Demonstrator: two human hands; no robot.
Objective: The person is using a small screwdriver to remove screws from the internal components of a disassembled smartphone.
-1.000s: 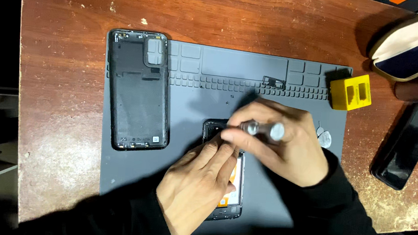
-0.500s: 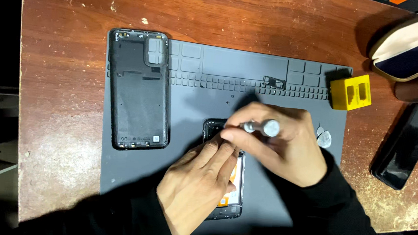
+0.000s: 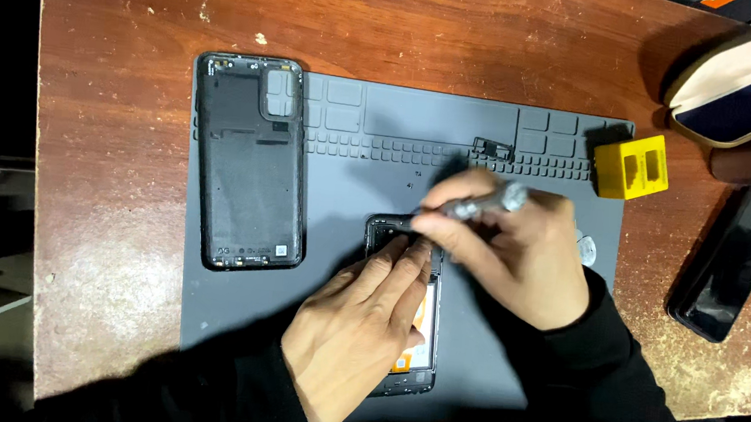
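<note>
Looking straight down from a head-worn camera, the view takes in a worn reddish-brown wooden table (image 3: 133, 112) with pale scuffed patches. To the left of the table the room falls away into darkness, with only a strip of pale floor showing. A grey rubber work mat (image 3: 419, 116) with moulded compartments along its top edge covers the middle of the table.

Near the lower centre of the mat lies an opened phone (image 3: 414, 348), its insides facing up, an orange part showing beside the left hand. The left hand (image 3: 357, 335) lies flat across the phone, fingers stretched out and pressing down on its upper half, hiding much of it. The right hand (image 3: 515, 249) is closed around a silver screwdriver (image 3: 479, 203), held at a slant with its tip at the phone's top edge. Both arms wear dark sleeves.

On the mat's left side lies a detached black back cover (image 3: 250, 161), inner side up, well apart from the hands. A small dark part (image 3: 492, 147) sits in the mat's ridged strip. A yellow block (image 3: 632, 165) stands at the mat's upper right corner. Beyond it, on bare wood, are an open beige case with a dark lining (image 3: 743, 84) and a second black phone (image 3: 729, 261), screen dark. A small round pale piece (image 3: 585, 250) peeks out just right of the right hand.
</note>
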